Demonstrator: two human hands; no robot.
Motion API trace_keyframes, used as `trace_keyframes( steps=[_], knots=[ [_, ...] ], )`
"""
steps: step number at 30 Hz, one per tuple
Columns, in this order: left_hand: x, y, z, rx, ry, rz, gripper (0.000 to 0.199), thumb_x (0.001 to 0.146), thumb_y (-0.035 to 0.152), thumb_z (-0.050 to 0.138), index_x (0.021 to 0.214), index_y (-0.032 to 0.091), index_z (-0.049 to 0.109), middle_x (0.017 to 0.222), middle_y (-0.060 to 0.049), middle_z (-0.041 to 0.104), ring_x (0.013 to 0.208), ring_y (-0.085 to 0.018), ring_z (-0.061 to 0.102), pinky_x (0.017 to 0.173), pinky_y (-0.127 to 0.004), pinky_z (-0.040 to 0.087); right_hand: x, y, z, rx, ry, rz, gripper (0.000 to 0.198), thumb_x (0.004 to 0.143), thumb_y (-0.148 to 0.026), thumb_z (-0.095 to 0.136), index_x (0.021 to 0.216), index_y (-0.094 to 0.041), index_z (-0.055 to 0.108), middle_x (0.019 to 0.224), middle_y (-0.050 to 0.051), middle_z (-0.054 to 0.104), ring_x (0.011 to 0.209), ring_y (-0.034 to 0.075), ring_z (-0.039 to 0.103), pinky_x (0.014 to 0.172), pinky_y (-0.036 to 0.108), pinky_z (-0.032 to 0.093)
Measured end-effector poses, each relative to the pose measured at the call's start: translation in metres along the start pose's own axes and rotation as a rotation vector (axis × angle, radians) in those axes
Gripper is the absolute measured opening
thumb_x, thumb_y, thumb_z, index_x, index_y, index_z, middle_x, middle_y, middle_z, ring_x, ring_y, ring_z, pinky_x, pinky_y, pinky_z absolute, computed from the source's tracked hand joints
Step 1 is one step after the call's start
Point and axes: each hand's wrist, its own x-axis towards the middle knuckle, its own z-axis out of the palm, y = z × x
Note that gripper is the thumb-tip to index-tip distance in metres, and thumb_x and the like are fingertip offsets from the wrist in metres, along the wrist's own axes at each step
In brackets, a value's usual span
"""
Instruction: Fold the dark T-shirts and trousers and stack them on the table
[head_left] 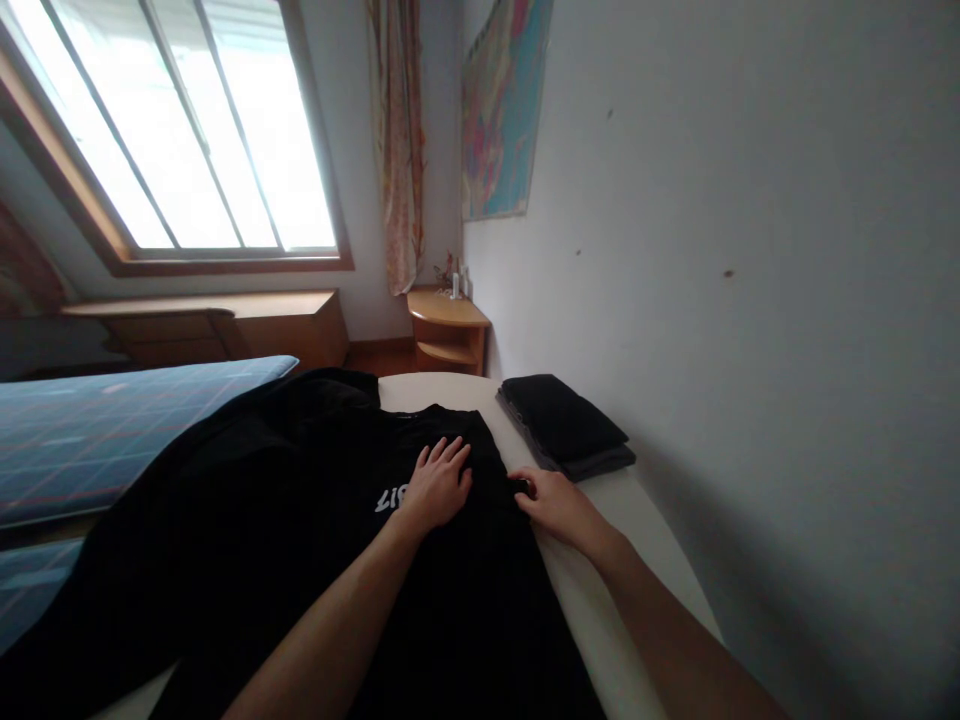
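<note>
A black shirt (465, 580) with white lettering on its chest lies spread over a pale round-edged table (577, 600). My left hand (435, 487) rests flat on the shirt, fingers spread, partly covering the lettering. At the shirt's right edge, my right hand (556, 505) pinches a bit of the black cloth between thumb and fingers. Beyond that hand sits a folded stack of dark clothes (566, 420), black on top and grey beneath. More black clothing (247, 510) spreads to the left, and I cannot tell whether it is a separate garment.
A blue checked mattress (135, 420) lies at the left, close to the table. The white wall (750, 350) runs along the right side. Farther back stand a wooden corner shelf (450, 308) with small items and a low wooden desk (285, 310) below the window.
</note>
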Motion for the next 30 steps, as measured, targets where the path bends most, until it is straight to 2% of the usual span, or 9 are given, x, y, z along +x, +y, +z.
trace_keyframes(
  steps=[3,5,9,11,13,19,23,28,30],
  knots=[
    [0.008,0.001,0.0,0.014,0.055,-0.025,0.042,0.099,0.037,0.043,0.138,0.025,0.055,0.149,-0.005,0.051,0.138,-0.026,0.043,0.115,-0.046,0.032,-0.001,-0.001,0.001,-0.044,0.015,-0.009,0.036,0.088,-0.026,0.059,0.121,-0.021,0.071,0.114,0.007,0.075,0.102,0.021,0.069,0.088,0.026,0.047],
    [0.02,0.0,-0.001,0.026,0.076,-0.043,0.041,0.1,0.038,0.043,0.135,0.023,0.056,0.143,-0.006,0.057,0.131,-0.025,0.049,0.111,-0.043,0.037,-0.001,-0.002,0.002,-0.057,0.03,-0.006,0.032,0.092,-0.032,0.056,0.119,-0.022,0.072,0.117,0.008,0.074,0.107,0.022,0.068,0.091,0.027,0.046],
    [0.05,-0.014,-0.005,0.045,0.086,-0.123,0.039,0.099,0.035,0.044,0.133,0.02,0.056,0.144,-0.011,0.054,0.129,-0.029,0.049,0.106,-0.045,0.04,-0.002,-0.005,-0.001,-0.073,0.027,0.025,0.033,0.099,-0.036,0.046,0.108,-0.026,0.076,0.108,0.007,0.077,0.103,0.021,0.07,0.085,0.026,0.047],
    [0.064,-0.026,-0.008,0.056,0.087,-0.19,0.04,0.099,0.03,0.043,0.135,0.017,0.054,0.147,-0.015,0.05,0.13,-0.032,0.048,0.102,-0.048,0.043,-0.001,-0.005,-0.002,-0.078,0.023,0.036,0.031,0.099,-0.034,0.046,0.106,-0.028,0.077,0.106,0.006,0.077,0.103,0.021,0.07,0.084,0.025,0.047],
    [0.075,-0.037,-0.01,0.059,0.075,-0.236,0.041,0.098,0.026,0.042,0.137,0.017,0.052,0.144,-0.017,0.051,0.128,-0.032,0.049,0.098,-0.046,0.047,0.0,-0.004,-0.002,-0.081,0.023,0.044,0.029,0.098,-0.032,0.049,0.107,-0.028,0.076,0.107,0.006,0.077,0.104,0.021,0.07,0.085,0.025,0.047],
    [0.094,-0.056,-0.012,0.039,0.047,-0.238,0.047,0.096,0.023,0.047,0.143,0.026,0.048,0.13,-0.011,0.063,0.121,-0.028,0.055,0.094,-0.038,0.049,0.003,-0.001,0.0,-0.099,0.034,0.073,0.025,0.095,-0.031,0.054,0.11,-0.025,0.074,0.105,0.007,0.077,0.101,0.023,0.071,0.082,0.028,0.048],
    [0.102,-0.059,-0.008,0.006,0.053,-0.176,0.036,0.096,0.023,0.047,0.126,0.031,0.064,0.122,-0.005,0.067,0.118,-0.024,0.057,0.091,-0.033,0.05,0.004,-0.003,0.0,-0.116,0.038,0.087,0.024,0.095,-0.031,0.055,0.11,-0.024,0.073,0.103,0.007,0.077,0.097,0.023,0.072,0.077,0.028,0.048],
    [0.112,-0.064,-0.002,-0.029,0.091,-0.195,0.034,0.096,0.016,0.042,0.112,0.024,0.071,0.113,-0.007,0.069,0.105,-0.021,0.063,0.093,-0.03,0.048,0.005,-0.002,0.0,-0.12,0.025,0.094,0.023,0.095,-0.031,0.055,0.109,-0.025,0.072,0.102,0.006,0.077,0.096,0.023,0.072,0.078,0.029,0.048],
    [0.114,-0.063,-0.002,-0.037,0.104,-0.207,0.035,0.094,0.013,0.042,0.108,0.021,0.073,0.114,-0.009,0.068,0.106,-0.022,0.062,0.094,-0.031,0.048,0.005,0.0,0.0,-0.116,0.021,0.092,0.023,0.094,-0.031,0.055,0.109,-0.025,0.072,0.102,0.006,0.077,0.097,0.023,0.072,0.079,0.028,0.048]
  ],
)
